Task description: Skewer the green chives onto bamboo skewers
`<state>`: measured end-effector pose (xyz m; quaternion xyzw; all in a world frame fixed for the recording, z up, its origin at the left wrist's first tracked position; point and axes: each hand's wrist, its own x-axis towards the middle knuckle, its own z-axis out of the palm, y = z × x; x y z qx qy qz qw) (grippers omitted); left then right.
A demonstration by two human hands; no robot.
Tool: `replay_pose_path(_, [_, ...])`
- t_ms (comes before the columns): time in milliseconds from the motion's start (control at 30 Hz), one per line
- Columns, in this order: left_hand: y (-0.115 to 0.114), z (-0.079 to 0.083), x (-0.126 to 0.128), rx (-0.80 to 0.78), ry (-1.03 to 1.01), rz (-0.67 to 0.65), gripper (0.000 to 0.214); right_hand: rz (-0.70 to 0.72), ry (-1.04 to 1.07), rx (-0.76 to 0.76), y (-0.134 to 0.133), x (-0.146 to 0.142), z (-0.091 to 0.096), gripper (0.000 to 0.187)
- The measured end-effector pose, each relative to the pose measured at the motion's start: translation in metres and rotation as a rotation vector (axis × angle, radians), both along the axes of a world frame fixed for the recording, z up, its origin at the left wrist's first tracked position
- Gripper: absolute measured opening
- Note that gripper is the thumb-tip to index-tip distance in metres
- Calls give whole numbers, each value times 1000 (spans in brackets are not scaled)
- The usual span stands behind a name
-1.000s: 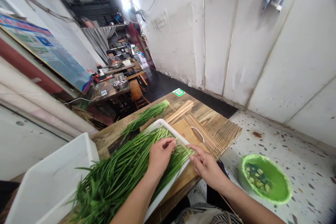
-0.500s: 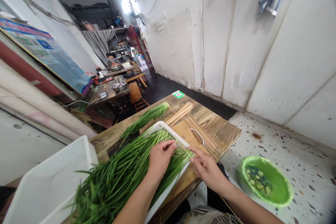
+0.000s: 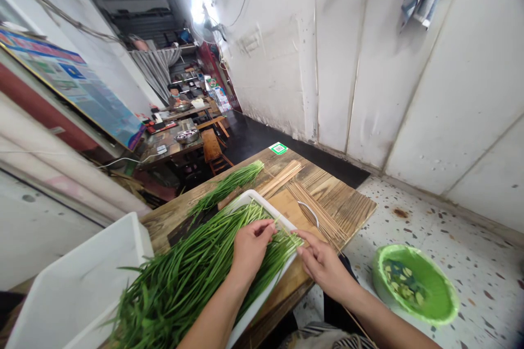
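A big heap of green chives point(image 3: 192, 275) lies in a white tray point(image 3: 268, 289) on the wooden table point(image 3: 347, 204). My left hand point(image 3: 249, 247) rests on the chives near their cut ends, fingers curled and pinching a few stalks. My right hand point(image 3: 323, 265) sits just right of the tray's edge, fingers pinched on a thin bamboo skewer that runs back along my forearm. The two hands nearly meet over the chive ends.
Loose bamboo skewers point(image 3: 317, 212) and a second skewer bundle point(image 3: 281, 176) lie on the table, with another chive bunch point(image 3: 227, 184) behind the tray. An empty white tub point(image 3: 77, 283) stands at left. A green basin point(image 3: 413, 283) of trimmings sits on the floor at right.
None of note: both hands stay at the chive ends, with only small shifts of the fingers and of the camera.
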<state>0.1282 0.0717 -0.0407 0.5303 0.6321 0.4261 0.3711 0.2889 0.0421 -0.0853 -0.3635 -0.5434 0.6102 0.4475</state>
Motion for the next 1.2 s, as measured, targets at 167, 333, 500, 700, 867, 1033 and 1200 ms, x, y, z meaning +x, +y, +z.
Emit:
replay_pose_path(167, [0, -1, -1, 5, 6, -9, 25, 2, -9, 2, -2, 0, 0, 42])
replay_pose_path(333, [0, -3, -3, 35, 30, -23, 26, 1, -3, -11, -2, 0, 4, 43])
replay_pose_path(500, [1, -6, -3, 51, 40, -15, 26, 0, 2, -25, -3, -1, 4, 44])
replay_pose_path(700, [1, -6, -3, 46, 40, -16, 26, 3, -3, -12, -3, 0, 2, 44])
replay_pose_path(867, [-1, -5, -3, 54, 47, -20, 26, 3, -6, -5, -4, 1, 4, 44])
replay_pose_path(1033, [-1, -4, -2, 41, 46, -5, 26, 2, -5, -1, -5, 1, 4, 45])
replay_pose_path(1200, [0, -6, -3, 57, 44, -7, 25, -4, 3, -2, -5, 0, 3, 46])
